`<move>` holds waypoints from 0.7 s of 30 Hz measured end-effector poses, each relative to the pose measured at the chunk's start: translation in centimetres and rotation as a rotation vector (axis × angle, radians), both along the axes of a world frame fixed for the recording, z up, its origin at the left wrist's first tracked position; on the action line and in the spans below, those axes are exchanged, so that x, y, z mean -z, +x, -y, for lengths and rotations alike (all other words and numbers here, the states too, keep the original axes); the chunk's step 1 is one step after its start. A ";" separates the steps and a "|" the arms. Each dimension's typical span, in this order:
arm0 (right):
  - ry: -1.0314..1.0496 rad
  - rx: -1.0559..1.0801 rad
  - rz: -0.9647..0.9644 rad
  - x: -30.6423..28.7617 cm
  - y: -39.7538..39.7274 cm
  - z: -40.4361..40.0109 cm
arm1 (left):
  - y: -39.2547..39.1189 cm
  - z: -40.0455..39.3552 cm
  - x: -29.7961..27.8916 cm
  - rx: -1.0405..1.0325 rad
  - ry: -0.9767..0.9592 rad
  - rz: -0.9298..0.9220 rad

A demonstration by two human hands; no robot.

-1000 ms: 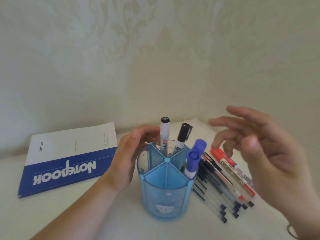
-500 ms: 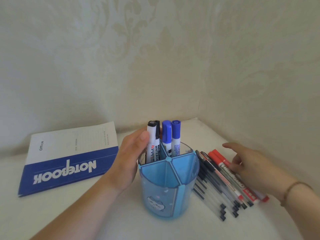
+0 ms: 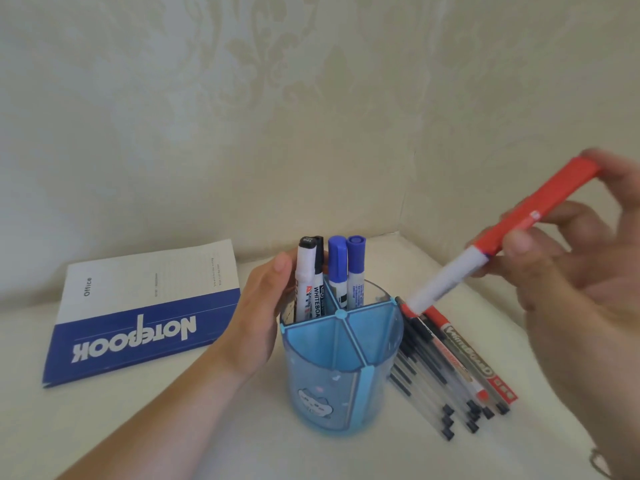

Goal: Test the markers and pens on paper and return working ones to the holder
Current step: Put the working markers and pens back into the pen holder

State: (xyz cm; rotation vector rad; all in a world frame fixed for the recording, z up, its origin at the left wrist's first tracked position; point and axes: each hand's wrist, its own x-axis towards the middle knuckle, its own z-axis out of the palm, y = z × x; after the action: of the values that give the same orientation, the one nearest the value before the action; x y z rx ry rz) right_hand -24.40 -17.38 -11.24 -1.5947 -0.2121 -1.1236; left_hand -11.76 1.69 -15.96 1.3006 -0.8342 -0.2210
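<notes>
Two hands work here: one steadies the holder (image 3: pixel 341 372), the other carries a red marker (image 3: pixel 498 237).
From the left: a notebook (image 3: pixel 138 313) lies closed; the left hand (image 3: pixel 263 317) curls around the holder's side, beside four markers (image 3: pixel 329 275); the right hand (image 3: pixel 568 258) pinches the red marker in the air, tilted, above the pens (image 3: pixel 443 368). It looks light, stiff and smooth, so the middle of its barrel seems the best place to hold.

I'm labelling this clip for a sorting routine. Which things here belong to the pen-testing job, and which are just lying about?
Part of the job:
- red marker, held in the right hand
- blue holder, steadied by the left hand
- black markers and blue markers standing in it
- pens and a second red marker on the table
- notebook, closed

Lying about:
- nothing I can see
</notes>
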 end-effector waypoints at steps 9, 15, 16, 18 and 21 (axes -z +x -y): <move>-0.304 0.230 -0.426 2.8 1.2 2.7 | 0.3 0.0 0.2 0.003 -0.004 -0.069; -0.713 0.325 -1.226 6.1 2.8 5.6 | 0.0 0.1 0.1 -0.010 -0.016 -0.085; -0.736 0.305 -1.244 5.9 2.8 5.4 | 0.0 0.1 0.1 -0.025 -0.015 -0.066; -0.760 0.304 -1.231 5.5 2.7 5.6 | 0.0 0.0 0.0 -0.035 -0.002 -0.033; -0.604 0.457 -0.871 4.0 2.4 5.8 | 0.0 -0.1 -0.1 -0.039 0.014 -0.035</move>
State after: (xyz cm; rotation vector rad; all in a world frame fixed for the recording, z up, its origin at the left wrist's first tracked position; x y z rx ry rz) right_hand -22.03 -23.20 -15.28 -2.6182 0.4559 -0.5993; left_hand -11.78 1.77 -15.83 1.3218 -0.7783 -0.2184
